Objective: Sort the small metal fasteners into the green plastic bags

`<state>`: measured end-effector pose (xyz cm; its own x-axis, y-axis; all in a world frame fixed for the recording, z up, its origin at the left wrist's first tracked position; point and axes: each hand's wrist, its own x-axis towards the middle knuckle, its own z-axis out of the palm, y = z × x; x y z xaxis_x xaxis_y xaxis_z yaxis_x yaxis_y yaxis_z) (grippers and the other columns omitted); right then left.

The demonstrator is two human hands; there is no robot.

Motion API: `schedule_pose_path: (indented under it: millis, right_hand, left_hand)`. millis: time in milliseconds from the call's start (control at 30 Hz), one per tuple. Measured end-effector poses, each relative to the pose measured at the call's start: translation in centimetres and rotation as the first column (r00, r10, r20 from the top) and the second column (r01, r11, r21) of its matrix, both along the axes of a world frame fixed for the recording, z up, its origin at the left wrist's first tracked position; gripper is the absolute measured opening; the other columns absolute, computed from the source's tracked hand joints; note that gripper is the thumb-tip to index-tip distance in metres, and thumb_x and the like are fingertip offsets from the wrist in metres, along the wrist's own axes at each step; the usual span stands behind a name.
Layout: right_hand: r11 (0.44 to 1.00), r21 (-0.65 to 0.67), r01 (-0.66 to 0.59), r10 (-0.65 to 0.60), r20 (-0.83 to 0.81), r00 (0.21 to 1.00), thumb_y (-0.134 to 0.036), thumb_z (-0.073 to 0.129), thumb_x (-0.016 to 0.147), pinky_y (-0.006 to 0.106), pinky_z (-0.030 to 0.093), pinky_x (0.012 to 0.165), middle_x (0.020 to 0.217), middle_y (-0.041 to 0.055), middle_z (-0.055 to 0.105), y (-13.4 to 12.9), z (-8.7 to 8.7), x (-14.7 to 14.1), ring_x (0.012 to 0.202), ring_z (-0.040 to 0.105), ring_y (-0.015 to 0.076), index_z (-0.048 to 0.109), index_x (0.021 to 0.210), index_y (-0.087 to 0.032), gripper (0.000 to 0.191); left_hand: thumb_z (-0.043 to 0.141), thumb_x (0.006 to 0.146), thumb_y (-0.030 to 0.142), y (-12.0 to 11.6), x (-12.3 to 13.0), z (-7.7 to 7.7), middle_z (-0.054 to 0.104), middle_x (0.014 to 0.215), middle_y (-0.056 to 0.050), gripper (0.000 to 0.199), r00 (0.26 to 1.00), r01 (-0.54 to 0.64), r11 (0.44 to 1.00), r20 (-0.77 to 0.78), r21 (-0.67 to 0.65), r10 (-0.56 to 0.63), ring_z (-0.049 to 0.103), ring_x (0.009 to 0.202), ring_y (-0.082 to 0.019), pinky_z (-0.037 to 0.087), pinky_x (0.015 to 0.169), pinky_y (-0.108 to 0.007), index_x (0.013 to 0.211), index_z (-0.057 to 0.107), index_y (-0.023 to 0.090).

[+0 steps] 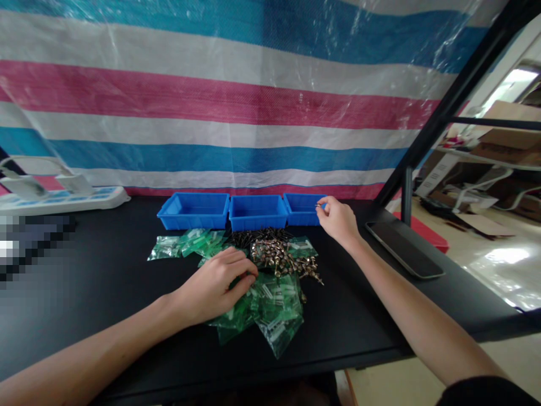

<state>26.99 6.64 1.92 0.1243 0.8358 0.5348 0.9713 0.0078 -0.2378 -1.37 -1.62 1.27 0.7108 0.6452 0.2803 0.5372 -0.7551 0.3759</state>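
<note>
My right hand (339, 223) is over the right blue bin (305, 217), its thumb and forefinger pinching a tiny metal piece (318, 205) whose kind is too small to make out. My left hand (224, 282) rests among green-tinted plastic bags (279, 301) with small pale pieces inside. Its fingers are curled and closed, the tips hidden or unclear. Just beyond those fingertips lies a heap of shiny metal fasteners (276, 254), with dark screws (260, 234) piled behind it. More green bags (196, 241) are spread to the left of the heap.
A left blue bin (192, 224) and a middle blue bin (257, 221) stand in the same row. On the right, a phone (403, 250) lies by a black frame post (406, 194). A power strip (101, 197) is at the back left of the black table (105, 270).
</note>
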Motion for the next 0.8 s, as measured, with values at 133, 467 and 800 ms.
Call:
schedule_pose_path:
  millis: [133, 467, 800]
  right_hand:
    - [1.000, 0.004, -0.005, 0.005, -0.001, 1.000, -0.024, 0.051, 0.075, 0.025, 0.035, 0.054, 0.061, 0.0023, 0.061, 0.06, 0.03, 0.03, 0.062, 0.059, 0.0199, 0.060, 0.089, -0.020, 0.017]
    - [0.995, 0.077, -0.068, 0.072, -0.043, 0.996, -0.019, 0.049, 0.069, 0.025, 0.039, 0.057, 0.058, 0.0005, 0.059, 0.01, -0.09, -0.03, 0.057, 0.057, 0.0176, 0.057, 0.084, -0.018, 0.017]
    - [0.945, 0.253, -0.207, 0.234, -0.082, 0.969, -0.017, 0.047, 0.069, 0.023, 0.042, 0.056, 0.058, 0.0016, 0.057, 0.43, -0.25, 0.26, 0.054, 0.054, 0.0139, 0.057, 0.075, -0.016, 0.011]
  left_hand:
    - [0.041, 0.086, 0.019, 0.03, 0.00, 0.03, 0.058, 0.080, -0.004, 0.018, 1.000, 0.008, 1.000, 0.002, -0.004, -0.008, 0.049, 0.079, -0.017, 0.040, 0.070, -0.030, 0.088, 0.059, 0.017]
    - [0.041, 0.086, 0.018, 0.08, -0.02, 0.09, 0.057, 0.081, -0.004, 0.018, 1.000, 0.007, 1.000, -0.008, -0.012, -0.007, 0.049, 0.080, -0.018, 0.040, 0.071, -0.030, 0.088, 0.058, 0.017]
    - [0.041, 0.086, 0.019, 0.10, -0.06, -0.11, 0.058, 0.080, -0.004, 0.018, 1.000, 0.013, 1.000, -0.005, -0.002, -0.013, 0.050, 0.079, -0.017, 0.040, 0.071, -0.030, 0.088, 0.059, 0.017]
